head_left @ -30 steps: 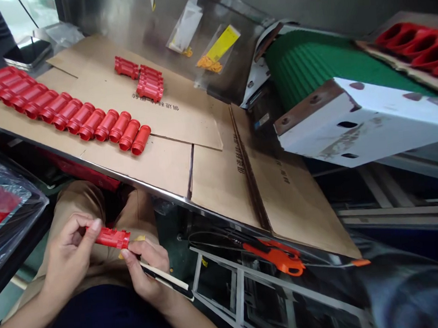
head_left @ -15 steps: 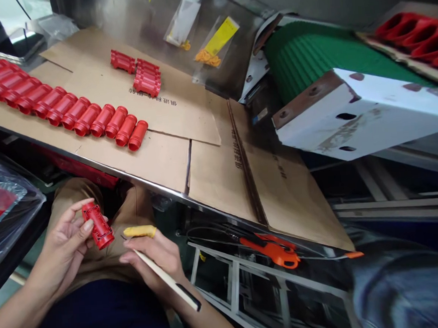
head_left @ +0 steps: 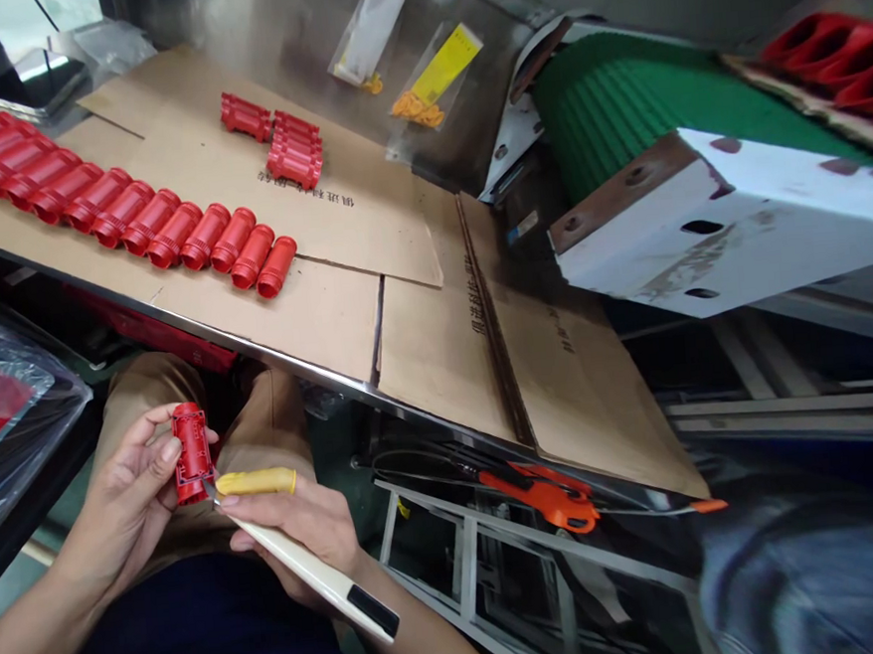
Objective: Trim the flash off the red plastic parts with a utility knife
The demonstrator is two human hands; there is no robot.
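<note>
My left hand [head_left: 138, 487] grips a red ribbed plastic tube [head_left: 192, 452], held nearly upright above my lap. A thin dark line runs around the recessed face of the tube. My right hand [head_left: 293, 521] is closed on a cream-handled tool [head_left: 311, 572] with a black end; its small metal tip is at the tube's lower right edge. A yellow cover [head_left: 257, 481] sits on one finger of that hand. On the cardboard-covered table, a long row of red tubes [head_left: 168, 234] lies side by side, with several more red pieces [head_left: 294, 153] farther back.
Cardboard sheets [head_left: 437, 337] cover the table. Small bags with yellow-orange bits [head_left: 421, 109] lie at the back. A white metal bracket [head_left: 699, 239] and green ribbed belt [head_left: 616, 115] stand right. An orange-handled tool [head_left: 560, 503] hangs below the edge. A phone [head_left: 38, 88] lies back left.
My left hand has turned the tube more upright. My right hand has moved left, bringing the tool tip from a short distance away to the tube's lower end.
</note>
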